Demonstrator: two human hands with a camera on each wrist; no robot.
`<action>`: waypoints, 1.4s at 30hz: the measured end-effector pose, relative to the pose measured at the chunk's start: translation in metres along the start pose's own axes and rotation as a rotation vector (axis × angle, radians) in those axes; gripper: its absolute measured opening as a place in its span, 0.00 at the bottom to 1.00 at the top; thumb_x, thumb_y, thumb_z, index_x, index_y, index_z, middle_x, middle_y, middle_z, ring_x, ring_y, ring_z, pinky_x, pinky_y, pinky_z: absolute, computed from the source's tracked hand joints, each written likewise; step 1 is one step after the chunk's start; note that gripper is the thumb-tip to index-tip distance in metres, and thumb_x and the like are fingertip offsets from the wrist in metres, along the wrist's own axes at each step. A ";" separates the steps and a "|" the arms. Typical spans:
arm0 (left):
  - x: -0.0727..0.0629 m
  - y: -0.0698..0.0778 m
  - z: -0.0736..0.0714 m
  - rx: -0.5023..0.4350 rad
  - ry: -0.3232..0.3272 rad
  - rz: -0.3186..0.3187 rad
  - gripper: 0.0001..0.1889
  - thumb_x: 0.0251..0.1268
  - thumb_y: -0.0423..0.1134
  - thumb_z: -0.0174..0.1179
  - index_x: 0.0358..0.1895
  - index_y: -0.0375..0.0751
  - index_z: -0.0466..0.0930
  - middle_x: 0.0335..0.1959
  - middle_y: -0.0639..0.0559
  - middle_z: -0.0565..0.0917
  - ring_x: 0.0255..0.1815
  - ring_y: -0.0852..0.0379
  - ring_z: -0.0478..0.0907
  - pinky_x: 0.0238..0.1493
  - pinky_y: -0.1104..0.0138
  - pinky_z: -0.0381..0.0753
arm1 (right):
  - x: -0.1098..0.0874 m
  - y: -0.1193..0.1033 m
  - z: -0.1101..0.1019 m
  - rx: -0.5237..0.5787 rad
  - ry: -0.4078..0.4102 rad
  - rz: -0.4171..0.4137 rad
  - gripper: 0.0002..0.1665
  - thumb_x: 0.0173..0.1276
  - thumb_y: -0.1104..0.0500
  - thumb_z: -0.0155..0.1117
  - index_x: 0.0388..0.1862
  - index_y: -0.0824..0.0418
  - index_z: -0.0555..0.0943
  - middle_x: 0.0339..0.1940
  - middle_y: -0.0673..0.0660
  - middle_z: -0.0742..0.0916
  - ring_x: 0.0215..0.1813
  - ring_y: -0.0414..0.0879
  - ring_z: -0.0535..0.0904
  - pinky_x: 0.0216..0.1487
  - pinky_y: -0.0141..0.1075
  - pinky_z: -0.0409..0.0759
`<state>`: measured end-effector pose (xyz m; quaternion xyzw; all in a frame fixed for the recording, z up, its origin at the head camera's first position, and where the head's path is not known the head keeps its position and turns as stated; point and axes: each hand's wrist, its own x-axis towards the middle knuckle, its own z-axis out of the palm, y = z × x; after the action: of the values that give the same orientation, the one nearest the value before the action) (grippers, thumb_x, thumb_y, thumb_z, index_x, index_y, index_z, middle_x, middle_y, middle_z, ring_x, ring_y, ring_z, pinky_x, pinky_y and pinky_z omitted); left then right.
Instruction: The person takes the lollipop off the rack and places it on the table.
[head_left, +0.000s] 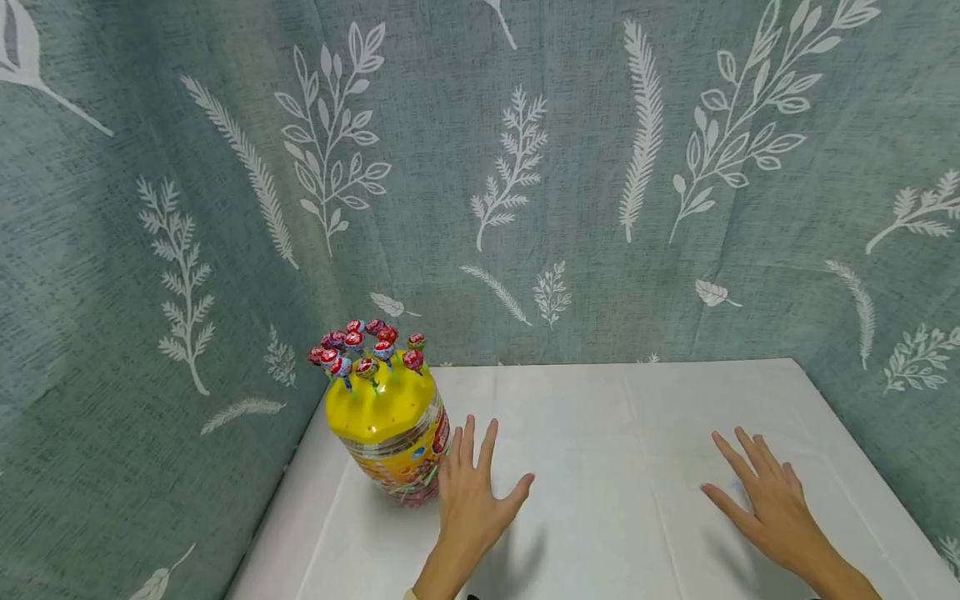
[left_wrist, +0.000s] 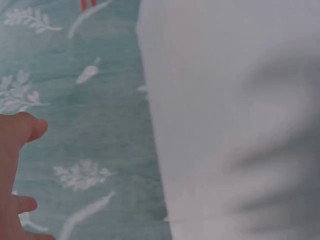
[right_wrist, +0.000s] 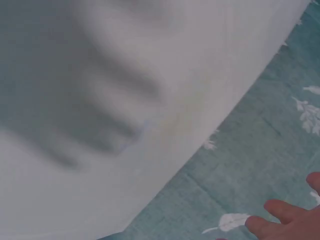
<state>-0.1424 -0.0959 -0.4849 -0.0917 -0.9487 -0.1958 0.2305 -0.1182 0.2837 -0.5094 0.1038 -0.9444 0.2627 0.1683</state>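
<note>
A large candy jar (head_left: 397, 450) with a yellow lid (head_left: 382, 408) stands at the left of the white table. Several wrapped lollipops (head_left: 367, 367) stick up from holes in that lid. My left hand (head_left: 472, 508), fingers spread and thumb out, is just right of the jar and hides part of its lower side; whether it touches the jar I cannot tell. My right hand (head_left: 776, 517) hovers over the right part of the table, its fingers spread and holding nothing. Each wrist view catches only some fingers of its hand, plus a blurred hand shadow on the tabletop.
The white-covered table (head_left: 600, 433) runs back to a green-grey curtain (head_left: 570, 167) with white leaf prints. The same cloth hangs along the left and right sides. Shadows of both hands fall on the table.
</note>
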 end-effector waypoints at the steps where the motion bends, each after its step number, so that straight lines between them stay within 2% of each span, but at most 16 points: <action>1: 0.000 0.001 -0.005 -0.030 0.007 -0.001 0.45 0.51 0.66 0.61 0.73 0.55 0.58 0.74 0.45 0.54 0.72 0.43 0.53 0.57 0.39 0.63 | 0.001 -0.002 -0.001 0.012 0.009 -0.004 0.46 0.63 0.49 0.64 0.76 0.48 0.54 0.73 0.70 0.59 0.72 0.70 0.46 0.57 0.75 0.35; 9: -0.005 -0.002 -0.043 -0.286 0.069 -0.049 0.41 0.50 0.55 0.69 0.70 0.60 0.62 0.71 0.52 0.60 0.68 0.49 0.60 0.57 0.42 0.68 | 0.007 -0.027 -0.010 0.136 0.012 -0.028 0.42 0.63 0.55 0.65 0.74 0.49 0.60 0.69 0.71 0.65 0.69 0.72 0.55 0.49 0.75 0.52; 12: -0.006 -0.007 -0.057 -0.385 0.121 -0.050 0.39 0.50 0.48 0.71 0.68 0.59 0.64 0.69 0.55 0.63 0.67 0.53 0.62 0.61 0.50 0.68 | 0.007 -0.037 -0.012 0.183 -0.004 -0.034 0.41 0.63 0.56 0.65 0.73 0.49 0.61 0.68 0.70 0.66 0.67 0.72 0.57 0.49 0.73 0.56; 16: -0.006 -0.015 -0.073 -0.472 0.216 -0.012 0.36 0.50 0.37 0.71 0.66 0.52 0.68 0.64 0.52 0.68 0.64 0.54 0.66 0.63 0.66 0.64 | 0.010 -0.050 -0.014 0.228 -0.021 -0.033 0.40 0.63 0.57 0.65 0.73 0.48 0.62 0.68 0.68 0.67 0.66 0.69 0.59 0.50 0.71 0.59; 18: -0.006 -0.019 -0.081 -0.489 0.260 -0.013 0.35 0.50 0.34 0.71 0.64 0.47 0.69 0.62 0.51 0.70 0.61 0.53 0.68 0.62 0.70 0.64 | 0.011 -0.058 -0.016 0.241 -0.022 -0.033 0.40 0.63 0.57 0.65 0.72 0.47 0.62 0.68 0.64 0.68 0.67 0.64 0.60 0.51 0.69 0.60; 21: -0.004 -0.027 -0.092 -0.504 0.326 -0.037 0.32 0.50 0.30 0.70 0.62 0.42 0.71 0.59 0.51 0.72 0.58 0.54 0.70 0.56 0.72 0.68 | 0.016 -0.071 -0.020 0.225 -0.022 -0.040 0.39 0.64 0.57 0.65 0.72 0.45 0.62 0.67 0.57 0.69 0.68 0.51 0.61 0.54 0.62 0.65; 24: -0.002 -0.037 -0.101 -0.506 0.375 -0.074 0.31 0.50 0.28 0.69 0.61 0.39 0.71 0.59 0.52 0.73 0.58 0.56 0.70 0.51 0.71 0.72 | 0.021 -0.082 -0.022 0.190 -0.015 -0.055 0.39 0.63 0.55 0.66 0.72 0.43 0.62 0.66 0.50 0.70 0.67 0.39 0.61 0.60 0.42 0.67; 27: -0.001 -0.049 -0.108 -0.492 0.415 -0.116 0.31 0.50 0.27 0.69 0.61 0.37 0.72 0.58 0.51 0.74 0.58 0.58 0.69 0.49 0.73 0.72 | 0.029 -0.091 -0.022 0.177 -0.019 -0.075 0.39 0.63 0.53 0.66 0.72 0.42 0.62 0.66 0.46 0.70 0.66 0.36 0.62 0.58 0.27 0.63; 28: -0.001 -0.053 -0.110 -0.479 0.429 -0.125 0.31 0.50 0.27 0.69 0.61 0.37 0.72 0.58 0.50 0.74 0.59 0.58 0.69 0.49 0.73 0.72 | 0.031 -0.093 -0.022 0.177 -0.020 -0.083 0.39 0.63 0.53 0.66 0.72 0.42 0.62 0.65 0.46 0.70 0.65 0.36 0.63 0.58 0.27 0.63; 29: -0.001 -0.057 -0.111 -0.471 0.440 -0.132 0.31 0.49 0.26 0.69 0.61 0.37 0.72 0.58 0.50 0.74 0.59 0.58 0.68 0.49 0.74 0.72 | 0.033 -0.095 -0.021 0.177 -0.022 -0.091 0.39 0.63 0.53 0.66 0.72 0.42 0.62 0.65 0.45 0.70 0.65 0.37 0.63 0.58 0.31 0.65; 34: 0.004 -0.078 -0.118 -0.450 0.442 -0.138 0.34 0.49 0.26 0.69 0.63 0.37 0.69 0.62 0.48 0.71 0.62 0.59 0.66 0.52 0.75 0.69 | 0.046 -0.108 -0.021 0.203 -0.023 -0.134 0.39 0.63 0.53 0.66 0.71 0.43 0.62 0.64 0.44 0.71 0.64 0.41 0.66 0.54 0.50 0.70; 38: 0.013 -0.096 -0.120 -0.484 0.390 -0.164 0.36 0.51 0.29 0.69 0.66 0.41 0.66 0.66 0.50 0.66 0.65 0.57 0.62 0.55 0.71 0.66 | 0.058 -0.117 -0.017 0.250 -0.016 -0.178 0.38 0.62 0.55 0.67 0.70 0.45 0.65 0.63 0.45 0.73 0.61 0.42 0.69 0.51 0.46 0.74; 42: 0.021 -0.114 -0.121 -0.546 0.323 -0.245 0.36 0.54 0.33 0.67 0.68 0.49 0.64 0.69 0.54 0.61 0.68 0.53 0.59 0.60 0.56 0.64 | 0.070 -0.129 -0.012 0.313 -0.035 -0.233 0.35 0.63 0.56 0.67 0.68 0.47 0.66 0.62 0.46 0.75 0.61 0.43 0.71 0.49 0.44 0.77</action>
<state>-0.1421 -0.2473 -0.4131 -0.0031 -0.8166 -0.4808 0.3193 -0.1427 0.1743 -0.4141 0.2420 -0.8763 0.3833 0.1632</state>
